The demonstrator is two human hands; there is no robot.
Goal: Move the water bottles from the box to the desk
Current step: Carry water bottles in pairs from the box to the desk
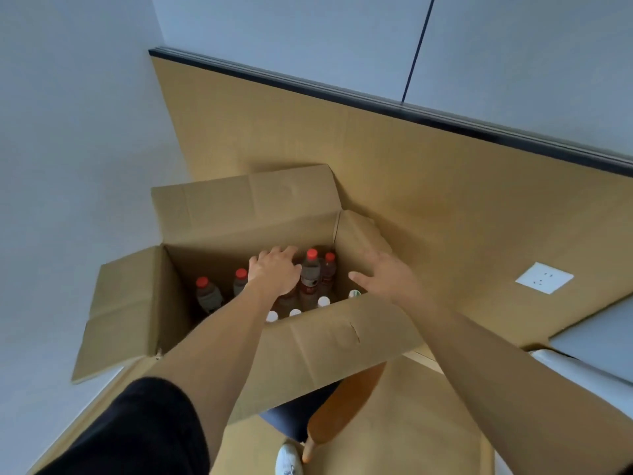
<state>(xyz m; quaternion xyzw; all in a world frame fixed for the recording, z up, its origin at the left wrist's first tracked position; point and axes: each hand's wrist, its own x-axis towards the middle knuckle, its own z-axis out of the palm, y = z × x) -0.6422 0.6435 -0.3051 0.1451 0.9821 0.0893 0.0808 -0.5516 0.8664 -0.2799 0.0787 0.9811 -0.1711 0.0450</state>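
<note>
Bottles fill the open cardboard box (318, 341) below us: four red-capped water bottles (310, 272) stand toward its far side and white-capped bottles (294, 313) line its near wall. Our left hand (274, 272) reaches inside, fingers curled down among the tops (whether it grips one, we cannot tell), while our right hand (383, 274) hovers spread and empty over the box's right edge.

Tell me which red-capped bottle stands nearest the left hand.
The taller red-capped bottle just right of the left hand, touching its knuckles; the others stand apart.
</note>
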